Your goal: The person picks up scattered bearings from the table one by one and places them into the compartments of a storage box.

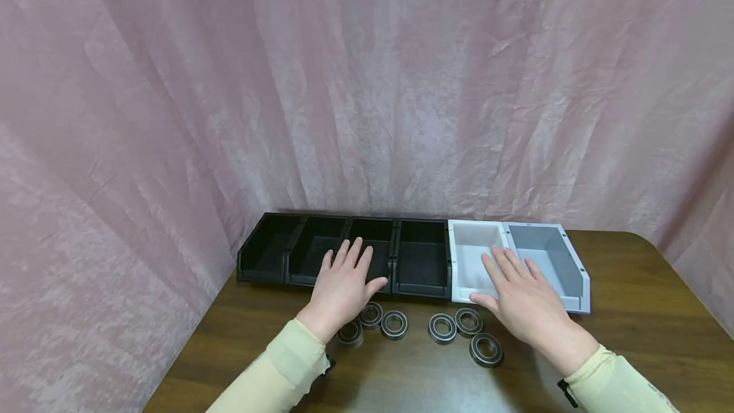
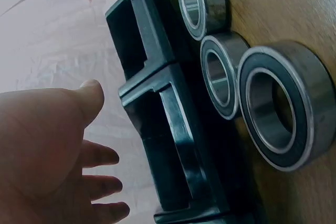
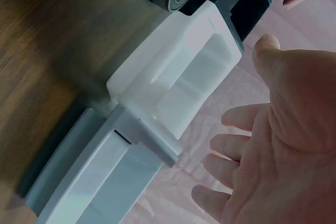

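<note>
My left hand (image 1: 343, 287), palm down with fingers spread, overlaps the front of the black bins (image 1: 423, 260) in the head view and holds nothing. Over the white bin (image 1: 476, 253) and the grey bin (image 1: 545, 253), my right hand (image 1: 524, 301) is likewise spread and holds nothing. Several steel ball bearings lie flat on the table in two groups. A bearing (image 1: 394, 324) and two others are beside the left wrist, one partly hidden by it. Left of the right hand lie another bearing (image 1: 486, 349) and two more. In the left wrist view, one bearing (image 2: 283, 103) looms close.
The bins stand side by side in a row along the back of the wooden table (image 1: 413, 381), black ones at left, white and grey at right. A pink curtain (image 1: 390, 81) hangs right behind them.
</note>
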Available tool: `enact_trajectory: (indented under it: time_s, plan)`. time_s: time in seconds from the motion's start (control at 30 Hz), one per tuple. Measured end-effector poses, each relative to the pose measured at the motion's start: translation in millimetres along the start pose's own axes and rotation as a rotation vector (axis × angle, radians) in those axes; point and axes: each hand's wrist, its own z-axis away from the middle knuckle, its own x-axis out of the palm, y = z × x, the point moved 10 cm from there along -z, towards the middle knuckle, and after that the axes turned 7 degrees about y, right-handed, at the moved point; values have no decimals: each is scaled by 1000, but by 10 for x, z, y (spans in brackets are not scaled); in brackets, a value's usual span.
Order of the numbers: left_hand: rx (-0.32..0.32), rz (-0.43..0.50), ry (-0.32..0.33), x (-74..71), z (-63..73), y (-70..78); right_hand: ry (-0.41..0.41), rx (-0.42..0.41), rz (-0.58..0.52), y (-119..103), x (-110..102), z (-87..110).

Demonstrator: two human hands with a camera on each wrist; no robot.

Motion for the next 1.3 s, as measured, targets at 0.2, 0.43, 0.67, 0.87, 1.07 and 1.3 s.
enact_trajectory:
  time_s: [0.2, 0.43, 0.67, 0.87, 1.07, 1.3]
  plan:
    - [-29, -10, 4, 18, 1, -79, 2, 17, -5, 65, 24, 32]
    - [-49, -24, 22, 47, -13, -167, -13, 32, -8, 123, 79, 54]
    - [-60, -18, 24, 83, -25, -181, -37, 53, -14, 167, 132, 83]
    - [-48, -25, 58, 67, -37, -156, -41, 55, -15, 189, 154, 88]
    - [-30, -17, 85, 35, -45, -122, -35, 58, -16, 211, 143, 93]
    - [-39, -5, 62, 65, -56, -120, -39, 61, -17, 237, 142, 81]
